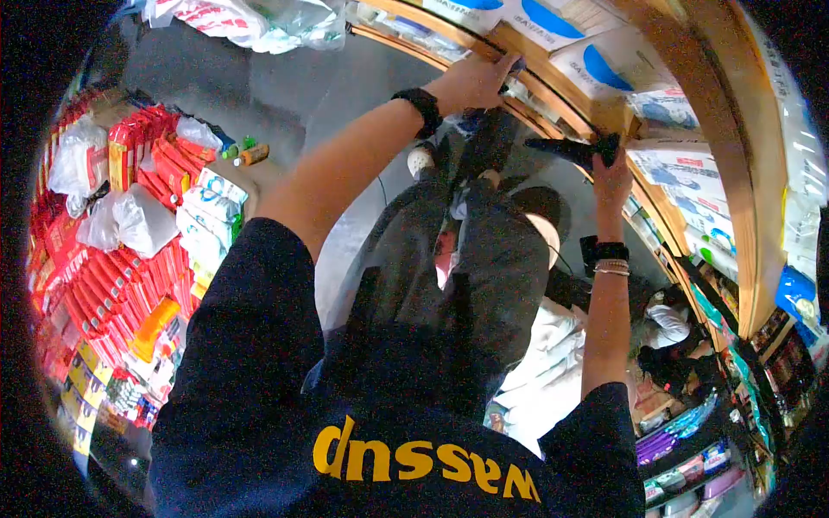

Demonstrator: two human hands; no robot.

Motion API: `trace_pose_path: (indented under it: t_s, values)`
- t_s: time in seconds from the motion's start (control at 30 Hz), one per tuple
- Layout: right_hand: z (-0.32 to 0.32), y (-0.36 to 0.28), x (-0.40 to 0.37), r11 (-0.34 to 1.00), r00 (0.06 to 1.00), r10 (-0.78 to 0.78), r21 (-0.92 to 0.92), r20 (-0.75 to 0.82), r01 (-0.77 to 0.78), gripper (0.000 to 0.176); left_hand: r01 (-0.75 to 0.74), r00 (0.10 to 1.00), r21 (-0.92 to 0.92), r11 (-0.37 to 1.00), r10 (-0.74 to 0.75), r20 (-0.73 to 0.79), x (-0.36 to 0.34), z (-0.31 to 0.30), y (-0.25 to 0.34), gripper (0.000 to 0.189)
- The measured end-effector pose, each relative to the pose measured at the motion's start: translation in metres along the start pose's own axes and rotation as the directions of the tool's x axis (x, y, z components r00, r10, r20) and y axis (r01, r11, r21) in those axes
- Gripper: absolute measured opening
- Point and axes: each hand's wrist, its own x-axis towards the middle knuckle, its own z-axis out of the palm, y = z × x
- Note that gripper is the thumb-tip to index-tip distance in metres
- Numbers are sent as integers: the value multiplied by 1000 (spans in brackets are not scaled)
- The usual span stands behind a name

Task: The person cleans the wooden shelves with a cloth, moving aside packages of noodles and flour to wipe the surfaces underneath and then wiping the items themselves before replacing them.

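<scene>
Item (561,149), black, exact kind unclear: in right hand (611,177), near edge of shelf (563,104). Right fingers closed around one end. Left hand (471,85) farther along same shelf, fingers bent at edge; cannot tell how far open, or if gripping. Shelf reached by both hands; item not let go; progress otherwise unclear. Counted: hands, two; black item, one; blue-marked boxes (604,69), three visible; orange pack (157,328), one; red packs (112,289), many, overlapping.

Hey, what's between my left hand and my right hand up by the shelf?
In the head view, the wooden shelf edge runs between your left hand and right hand, with the black item at your right hand reaching partway across.
</scene>
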Motion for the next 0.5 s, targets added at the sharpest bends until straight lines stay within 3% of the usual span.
trace_pose_path:
  t_s: [0.03, 0.1, 0.17, 0.2, 0.3, 0.37, 0.43, 0.5]
  values:
    - [0, 1, -1, 998, 997, -59, 15, -41, 59, 66, 14, 1000, -23, 1000, -14, -3, 0, -3, 2, 74]
    - [-3, -3, 3, 999, 999, 28, -21, 22, -28, 68, 15, 1000, -72, 997, -15, -6, 3, 1, 2, 74]
    - [-8, -11, 4, 994, 994, 108, 18, 33, -109, 47, 42, 999, -45, 998, -42, 12, 8, 9, -2, 74]
    - [-10, -14, 5, 994, 994, 104, 17, 33, -105, 47, 34, 999, -63, 997, -32, 26, 6, 3, 1, 74]
    - [-15, -16, 7, 996, 996, 85, -38, 37, -84, 55, 89, 991, -48, 995, -83, 101, 4, -11, 10, 74]
    - [-10, -10, 10, 993, 986, 117, -3, 118, -117, 64, 104, 991, -22, 994, -102, 86, 5, -12, 12, 74]
    - [-3, -7, 6, 994, 990, 105, -7, 91, -105, 65, 126, 989, 0, 992, -126, 78, 4, -6, 10, 73]
    - [3, -4, 6, 996, 994, 90, -10, 63, -90, 66, 47, 997, -52, 998, -50, -59, 3, -1, 5, 75]
